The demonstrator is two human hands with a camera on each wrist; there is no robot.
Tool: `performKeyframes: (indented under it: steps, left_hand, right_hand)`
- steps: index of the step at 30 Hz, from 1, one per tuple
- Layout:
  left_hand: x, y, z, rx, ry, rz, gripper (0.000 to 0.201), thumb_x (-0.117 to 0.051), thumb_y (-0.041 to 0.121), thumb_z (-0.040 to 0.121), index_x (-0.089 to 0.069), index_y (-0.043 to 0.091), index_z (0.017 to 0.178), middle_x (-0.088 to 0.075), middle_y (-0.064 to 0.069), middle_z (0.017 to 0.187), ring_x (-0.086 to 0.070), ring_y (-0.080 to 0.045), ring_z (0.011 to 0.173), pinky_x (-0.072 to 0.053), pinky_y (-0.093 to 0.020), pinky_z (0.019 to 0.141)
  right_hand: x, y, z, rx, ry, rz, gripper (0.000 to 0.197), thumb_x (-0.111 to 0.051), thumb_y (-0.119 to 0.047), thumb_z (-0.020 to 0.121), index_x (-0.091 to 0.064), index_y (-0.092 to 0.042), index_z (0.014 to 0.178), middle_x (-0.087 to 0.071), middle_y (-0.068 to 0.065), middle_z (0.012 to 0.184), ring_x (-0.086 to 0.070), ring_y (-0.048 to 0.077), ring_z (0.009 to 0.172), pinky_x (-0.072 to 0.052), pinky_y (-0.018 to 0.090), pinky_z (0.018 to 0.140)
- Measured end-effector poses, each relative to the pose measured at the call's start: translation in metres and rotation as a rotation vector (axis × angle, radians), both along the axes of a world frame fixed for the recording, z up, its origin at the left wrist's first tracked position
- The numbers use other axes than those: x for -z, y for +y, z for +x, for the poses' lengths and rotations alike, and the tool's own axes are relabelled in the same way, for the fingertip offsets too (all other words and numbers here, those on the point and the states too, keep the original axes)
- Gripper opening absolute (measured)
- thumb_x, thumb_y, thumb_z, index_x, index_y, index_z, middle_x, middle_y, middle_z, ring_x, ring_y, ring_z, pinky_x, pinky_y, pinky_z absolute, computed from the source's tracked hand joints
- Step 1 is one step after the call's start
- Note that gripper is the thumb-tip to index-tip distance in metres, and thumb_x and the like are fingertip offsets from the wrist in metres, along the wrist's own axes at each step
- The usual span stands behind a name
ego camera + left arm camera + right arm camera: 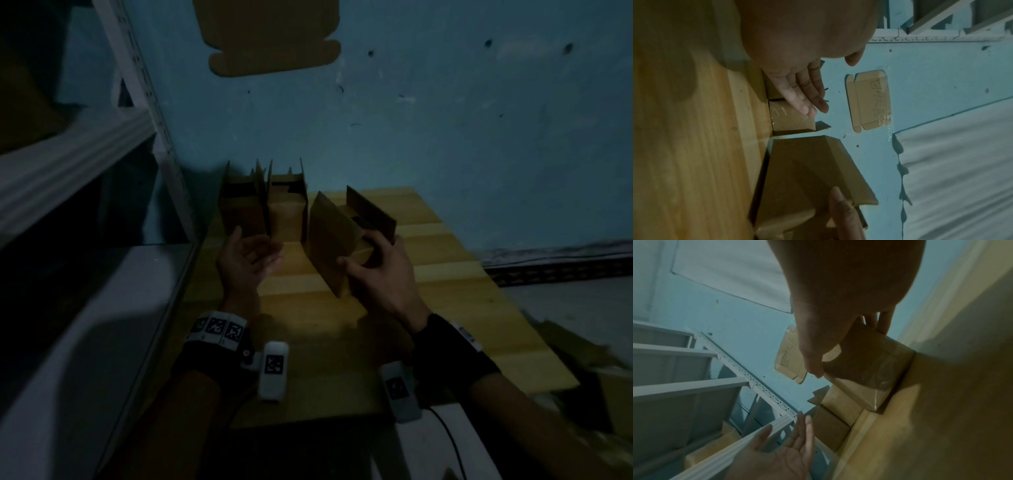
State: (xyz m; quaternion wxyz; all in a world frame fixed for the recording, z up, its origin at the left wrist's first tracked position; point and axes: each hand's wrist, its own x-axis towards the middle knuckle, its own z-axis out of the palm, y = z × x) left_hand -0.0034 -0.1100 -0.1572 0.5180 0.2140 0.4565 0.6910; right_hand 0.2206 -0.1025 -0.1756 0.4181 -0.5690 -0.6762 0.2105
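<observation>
A right hand (380, 274) grips a small brown cardboard box (329, 240), flaps raised, tilted on a pale wooden plank table (445, 291). The left hand (246, 257) is held open beside it, palm up. Only the wrist views show glossy clear tape (877, 386) on the box and handwriting on a flattened cardboard sheet (869, 100) stuck to the blue wall (445, 120).

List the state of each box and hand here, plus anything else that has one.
tilted box: flaps open, off level, held by the right hand.
right hand: grips the tilted box, fingers curled over its rim.
left hand: open, palm up, holding nothing.
left box: upright on the table, flaps up.
middle box: upright beside it, flaps up.
flattened carton: taped flat on the wall.
</observation>
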Motion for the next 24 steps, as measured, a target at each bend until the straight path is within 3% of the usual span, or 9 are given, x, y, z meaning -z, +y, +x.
performKeyframes:
  steps: [4, 8, 12, 17, 19, 22, 24]
  left_hand:
    - [-0.008, -0.003, 0.000, -0.019, -0.035, 0.009, 0.052, -0.042, 0.046, 0.100, -0.065, 0.000, 0.104, -0.067, -0.027, 0.114, -0.066, -0.037, 0.105, -0.053, -0.041, 0.087]
    - [-0.007, -0.006, 0.004, -0.028, -0.082, -0.009, 0.055, -0.043, 0.045, 0.100, -0.061, -0.004, 0.118, -0.066, -0.027, 0.117, -0.066, -0.036, 0.108, -0.052, -0.043, 0.093]
    - [-0.001, -0.002, 0.004, -0.001, -0.091, -0.031, 0.053, -0.044, 0.046, 0.099, -0.062, -0.002, 0.114, -0.070, -0.024, 0.109, -0.068, -0.034, 0.104, -0.052, -0.042, 0.088]
    - [0.002, 0.008, 0.004, 0.048, -0.070, -0.032, 0.057, -0.043, 0.044, 0.100, -0.055, -0.004, 0.127, -0.066, -0.025, 0.118, -0.066, -0.033, 0.108, -0.052, -0.040, 0.088]
    - [0.004, 0.013, 0.001, 0.049, -0.098, -0.048, 0.057, -0.045, 0.042, 0.099, -0.054, -0.005, 0.130, -0.063, -0.027, 0.124, -0.063, -0.036, 0.113, -0.051, -0.040, 0.090]
    - [0.007, 0.017, -0.007, 0.056, -0.122, -0.062, 0.055, -0.047, 0.042, 0.098, -0.056, -0.004, 0.128, -0.063, -0.025, 0.124, -0.063, -0.035, 0.113, -0.051, -0.040, 0.088]
    - [0.007, 0.018, -0.012, 0.059, -0.081, -0.073, 0.055, -0.046, 0.043, 0.099, -0.058, -0.004, 0.125, -0.066, -0.023, 0.120, -0.063, -0.034, 0.113, -0.050, -0.040, 0.093]
  right_hand:
    - [0.000, -0.008, 0.001, -0.007, -0.026, -0.007, 0.066, -0.078, -0.048, 0.083, -0.051, -0.029, 0.140, -0.037, 0.003, 0.135, -0.050, 0.017, 0.112, -0.036, 0.003, 0.074]
    - [-0.004, -0.010, 0.004, -0.011, 0.004, -0.006, 0.065, -0.079, -0.044, 0.083, -0.053, -0.028, 0.140, -0.036, 0.001, 0.134, -0.048, 0.015, 0.113, -0.034, 0.002, 0.075]
    - [-0.003, -0.008, 0.004, 0.012, 0.032, 0.008, 0.064, -0.080, -0.044, 0.082, -0.052, -0.031, 0.139, -0.036, 0.000, 0.133, -0.047, 0.015, 0.114, -0.038, 0.007, 0.082]
    - [-0.004, -0.004, -0.003, -0.006, 0.012, 0.037, 0.069, -0.080, -0.046, 0.080, -0.051, -0.032, 0.141, -0.035, -0.005, 0.129, -0.044, 0.006, 0.105, -0.035, -0.002, 0.073]
    - [-0.005, 0.001, -0.006, -0.011, 0.050, 0.067, 0.067, -0.080, -0.047, 0.079, -0.051, -0.033, 0.138, -0.037, -0.005, 0.126, -0.046, 0.008, 0.108, -0.041, 0.006, 0.080]
    - [-0.004, 0.010, -0.011, -0.035, 0.147, 0.090, 0.067, -0.078, -0.049, 0.077, -0.051, -0.031, 0.135, -0.042, -0.005, 0.128, -0.051, 0.013, 0.114, -0.056, 0.029, 0.089]
    - [-0.004, 0.014, -0.012, -0.071, 0.261, 0.062, 0.064, -0.079, -0.043, 0.081, -0.049, -0.029, 0.136, -0.047, -0.005, 0.134, -0.053, 0.011, 0.116, -0.059, 0.031, 0.087]
